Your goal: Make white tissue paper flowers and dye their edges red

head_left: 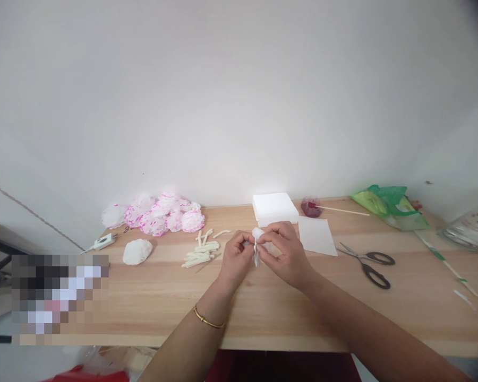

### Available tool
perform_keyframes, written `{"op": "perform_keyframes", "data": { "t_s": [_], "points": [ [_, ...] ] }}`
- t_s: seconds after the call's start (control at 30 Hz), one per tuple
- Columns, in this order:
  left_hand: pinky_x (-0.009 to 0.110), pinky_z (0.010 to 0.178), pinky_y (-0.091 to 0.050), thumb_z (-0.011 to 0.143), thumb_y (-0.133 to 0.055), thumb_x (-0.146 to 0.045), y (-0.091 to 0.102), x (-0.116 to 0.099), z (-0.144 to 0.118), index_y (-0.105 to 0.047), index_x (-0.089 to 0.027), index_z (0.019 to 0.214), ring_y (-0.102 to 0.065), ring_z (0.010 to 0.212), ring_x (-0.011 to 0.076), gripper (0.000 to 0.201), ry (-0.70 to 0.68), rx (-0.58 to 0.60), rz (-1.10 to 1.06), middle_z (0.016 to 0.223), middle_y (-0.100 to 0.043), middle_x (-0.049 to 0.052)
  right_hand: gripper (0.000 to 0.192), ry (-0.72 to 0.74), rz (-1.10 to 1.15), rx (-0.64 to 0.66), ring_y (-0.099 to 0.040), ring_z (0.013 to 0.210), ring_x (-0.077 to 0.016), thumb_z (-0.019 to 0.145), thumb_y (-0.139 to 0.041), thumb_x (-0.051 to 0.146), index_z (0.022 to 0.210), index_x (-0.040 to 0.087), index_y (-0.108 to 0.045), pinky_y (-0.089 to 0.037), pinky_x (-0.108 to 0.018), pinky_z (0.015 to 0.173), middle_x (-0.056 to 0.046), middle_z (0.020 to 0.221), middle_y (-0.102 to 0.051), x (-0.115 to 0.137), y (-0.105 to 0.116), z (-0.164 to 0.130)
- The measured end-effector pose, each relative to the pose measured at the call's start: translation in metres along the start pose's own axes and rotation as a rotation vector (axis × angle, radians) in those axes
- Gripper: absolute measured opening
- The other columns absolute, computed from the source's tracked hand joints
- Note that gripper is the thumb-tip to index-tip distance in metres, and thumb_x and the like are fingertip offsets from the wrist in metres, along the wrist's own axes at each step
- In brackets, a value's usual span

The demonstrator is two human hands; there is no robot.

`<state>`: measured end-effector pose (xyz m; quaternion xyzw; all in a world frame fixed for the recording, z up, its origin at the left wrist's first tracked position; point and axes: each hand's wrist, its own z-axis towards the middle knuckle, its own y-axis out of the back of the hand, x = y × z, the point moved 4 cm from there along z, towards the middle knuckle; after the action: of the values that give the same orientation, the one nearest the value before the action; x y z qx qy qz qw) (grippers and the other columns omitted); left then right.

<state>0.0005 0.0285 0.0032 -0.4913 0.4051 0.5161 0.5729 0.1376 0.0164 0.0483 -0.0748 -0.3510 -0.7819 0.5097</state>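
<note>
Between two pinching hands (258, 253), one white tissue piece (257, 236); beside them, one scissors (368, 262), one napkin stack (274, 208).

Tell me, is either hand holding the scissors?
No, the scissors lie on the table, apart from the right hand.

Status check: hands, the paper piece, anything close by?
Left hand and right hand both pinching a small white paper piece above the table. White strips lie just left; scissors right, apart.
</note>
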Motion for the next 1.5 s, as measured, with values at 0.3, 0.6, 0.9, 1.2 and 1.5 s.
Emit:
{"op": "perform_keyframes", "data": {
  "t_s": [0.3,0.6,0.9,1.2,1.5],
  "points": [
    [0.021,0.054,-0.038,0.061,-0.075,-0.021,-0.015,0.008,-0.003,-0.060,-0.014,0.070,-0.051,0.054,0.0082,0.018,0.324,0.093,-0.390,0.063,-0.060,-0.001,0.008,-0.157,0.048,-0.019,-0.051,0.085,-0.0198,0.077,-0.055,0.011,0.077,0.020,-0.055,-0.043,-0.037,0.077,-0.004,0.085,-0.051,-0.018,0.004,0.002],
    [0.022,0.062,-0.045,0.061,-0.075,-0.015,-0.005,0.012,0.003,-0.058,-0.012,0.068,-0.052,0.056,0.0067,0.018,0.328,-0.046,-0.544,0.060,-0.055,-0.003,0.016,0.032,-0.022,0.013,-0.050,0.088,-0.0225,0.071,-0.069,0.025,0.084,0.022,-0.060,-0.042,-0.041,0.080,-0.005,0.088,-0.052,-0.001,0.008,0.001],
    [0.021,0.061,-0.045,0.058,-0.080,-0.019,-0.007,0.013,0.001,-0.055,-0.013,0.064,-0.054,0.058,0.0070,0.027,0.369,-0.052,-0.558,0.059,-0.056,-0.002,0.009,0.028,-0.060,0.032,-0.049,0.084,-0.0196,0.076,-0.059,0.013,0.074,0.021,-0.058,-0.040,-0.038,0.079,-0.004,0.085,-0.053,-0.007,0.001,0.000],
    [0.019,0.059,-0.043,0.056,-0.079,-0.021,-0.005,0.019,0.001,-0.052,-0.014,0.062,-0.053,0.058,0.0059,0.029,0.329,-0.212,-0.588,0.061,-0.055,-0.004,0.011,0.178,-0.163,0.071,-0.048,0.080,-0.0181,0.078,-0.059,0.011,0.076,0.022,-0.061,-0.037,-0.037,0.075,-0.002,0.081,-0.058,0.000,-0.009,-0.004],
    [0.021,0.059,-0.041,0.062,-0.075,-0.028,-0.010,0.016,-0.006,-0.056,-0.015,0.065,-0.051,0.058,0.0082,0.023,0.329,-0.120,-0.346,0.061,-0.055,-0.003,0.008,0.040,-0.061,0.040,-0.053,0.081,-0.0193,0.081,-0.057,0.015,0.081,0.022,-0.060,-0.040,-0.037,0.075,-0.003,0.082,-0.060,-0.013,-0.004,0.000]
  ]
}}
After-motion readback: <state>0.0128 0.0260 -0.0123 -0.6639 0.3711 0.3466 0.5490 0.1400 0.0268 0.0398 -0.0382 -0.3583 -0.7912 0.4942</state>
